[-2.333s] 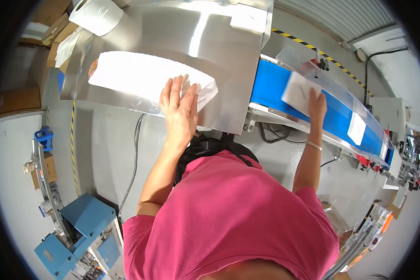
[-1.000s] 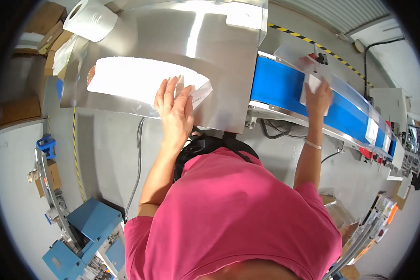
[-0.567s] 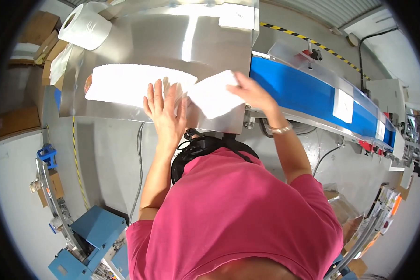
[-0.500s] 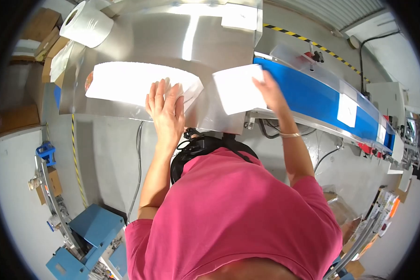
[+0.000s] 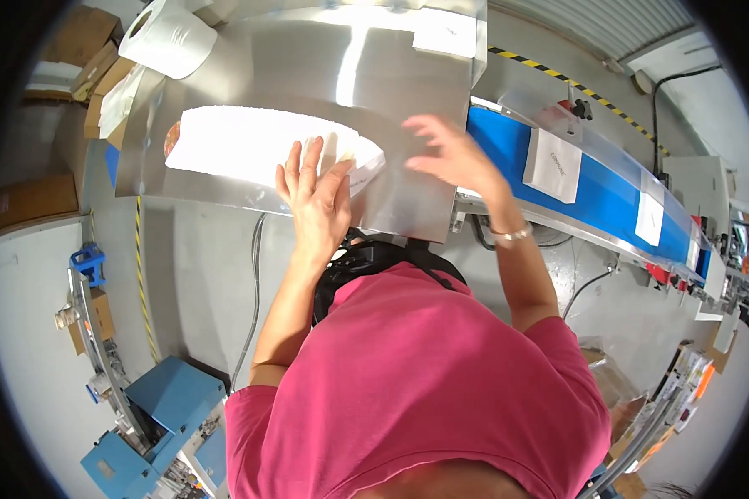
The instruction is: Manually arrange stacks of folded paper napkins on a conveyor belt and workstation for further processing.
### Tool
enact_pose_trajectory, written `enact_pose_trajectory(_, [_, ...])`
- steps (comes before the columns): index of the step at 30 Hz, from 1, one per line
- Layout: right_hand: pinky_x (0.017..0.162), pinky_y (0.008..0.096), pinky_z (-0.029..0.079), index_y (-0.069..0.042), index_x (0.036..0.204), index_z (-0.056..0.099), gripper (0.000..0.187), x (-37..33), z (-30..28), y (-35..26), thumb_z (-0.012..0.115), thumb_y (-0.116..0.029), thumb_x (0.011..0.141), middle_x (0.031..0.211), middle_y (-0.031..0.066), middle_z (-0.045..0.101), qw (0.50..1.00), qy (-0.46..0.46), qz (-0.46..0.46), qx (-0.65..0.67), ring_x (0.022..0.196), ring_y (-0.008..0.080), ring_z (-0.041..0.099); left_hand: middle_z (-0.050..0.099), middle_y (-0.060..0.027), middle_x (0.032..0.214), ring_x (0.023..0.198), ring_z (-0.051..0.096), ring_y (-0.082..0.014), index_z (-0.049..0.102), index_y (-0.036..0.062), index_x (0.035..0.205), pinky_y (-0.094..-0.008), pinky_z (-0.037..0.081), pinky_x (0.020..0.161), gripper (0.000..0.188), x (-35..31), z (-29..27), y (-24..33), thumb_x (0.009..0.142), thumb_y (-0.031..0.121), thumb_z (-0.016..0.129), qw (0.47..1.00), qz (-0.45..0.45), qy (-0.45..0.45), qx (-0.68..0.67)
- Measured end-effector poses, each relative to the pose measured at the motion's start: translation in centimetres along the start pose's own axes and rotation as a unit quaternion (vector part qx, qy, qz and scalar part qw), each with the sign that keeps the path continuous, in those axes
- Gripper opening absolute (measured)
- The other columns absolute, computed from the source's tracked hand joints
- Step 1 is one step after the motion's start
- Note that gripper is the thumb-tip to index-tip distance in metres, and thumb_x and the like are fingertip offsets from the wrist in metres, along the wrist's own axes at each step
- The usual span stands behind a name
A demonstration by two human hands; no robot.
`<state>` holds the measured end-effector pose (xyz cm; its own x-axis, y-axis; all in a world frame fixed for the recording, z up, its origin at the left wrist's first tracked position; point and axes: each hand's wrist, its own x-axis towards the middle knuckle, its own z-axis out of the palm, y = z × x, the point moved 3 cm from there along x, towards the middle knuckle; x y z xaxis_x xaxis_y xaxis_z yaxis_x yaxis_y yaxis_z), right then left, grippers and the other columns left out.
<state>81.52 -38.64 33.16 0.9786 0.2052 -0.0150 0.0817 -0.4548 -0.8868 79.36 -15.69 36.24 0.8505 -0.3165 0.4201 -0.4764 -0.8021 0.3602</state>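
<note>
A long, fanned-out row of flat white paper packets (image 5: 250, 141) lies on the steel table (image 5: 275, 71). My left hand (image 5: 314, 204) rests on the right end of this row, fingers stretched out and spread. Over the table's right side, my right hand (image 5: 453, 156) is raised and holds nothing; its fingers are apart and slightly blurred. To its right, a single white packet (image 5: 553, 166) with print on it lies flat on the blue conveyor belt (image 5: 501, 143). Another white packet (image 5: 650, 218) sits farther along the belt. A reddish patterned object (image 5: 172, 140) shows at the row's left end.
A big white roll (image 5: 168, 40) stands at the table's back left, and a white sheet (image 5: 445, 33) lies at its back right. A clear guard (image 5: 616, 154) runs along the belt's far side. Cardboard boxes (image 5: 33, 208) are at the left, blue machine covers (image 5: 175, 395) at the lower left.
The packet my right hand held is now on the belt, released, and that hand has come back left over the table, open. My left hand stays on the row.
</note>
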Motion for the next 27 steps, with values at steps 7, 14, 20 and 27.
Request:
enact_pose_trajectory(7, [0.084, 0.0297, 0.046, -0.002, 0.116, 0.053, 0.045, 2.2, 3.6, 0.6, 0.073, -0.012, 0.076, 0.117, 0.0069, 0.055, 0.986, -0.104, -0.131, -0.011, 0.099, 0.0178, 0.054, 0.039, -0.0161, 0.141, 0.136, 0.025, -0.0381, 0.063, 0.0128, 0.113, -0.0559, 0.011, 0.109, 0.034, 0.8, -0.6, -0.1, 0.080, 0.017, 0.068, 0.998, -0.036, 0.008, -0.057])
enact_pose_trajectory(14, [0.073, 0.0283, 0.046, 0.002, 0.106, 0.057, 0.039, -3.6, -3.4, 9.3, 0.059, -0.034, 0.092, 0.089, 0.0095, 0.062, 0.940, 0.220, 0.258, -0.028, 0.079, 0.0116, 0.053, 0.050, -0.0142, 0.131, 0.128, 0.039, -0.0354, 0.066, 0.0092, 0.109, -0.0518, 0.026, 0.106, 0.027, 0.7, 0.2, -2.3, 0.083, 0.005, 0.063, 0.999, -0.031, 0.033, -0.010])
enact_pose_trajectory(20, [0.081, 0.0435, 0.045, 0.000, 0.116, 0.053, 0.059, -8.8, -10.0, 12.9, 0.064, -0.047, 0.082, 0.104, 0.0189, 0.061, 0.746, 0.409, 0.286, -0.441, 0.097, 0.0356, 0.058, 0.050, -0.0125, 0.131, 0.127, 0.040, -0.0353, 0.067, 0.0100, 0.108, -0.0506, 0.026, 0.106, 0.028, 0.8, 0.0, -2.0, 0.080, 0.005, 0.065, 0.999, -0.031, 0.032, -0.014])
enact_pose_trajectory(27, [0.094, 0.0379, 0.043, -0.009, 0.121, 0.053, 0.052, 0.0, -1.0, 0.9, 0.075, -0.019, 0.076, 0.118, 0.0103, 0.055, 0.999, 0.045, -0.010, -0.009, 0.113, 0.0274, 0.051, 0.047, -0.0116, 0.135, 0.132, 0.034, -0.0358, 0.069, 0.0133, 0.100, -0.0540, 0.017, 0.108, 0.026, 0.9, -0.4, -1.6, 0.076, 0.003, 0.066, 0.999, -0.025, 0.004, -0.023])
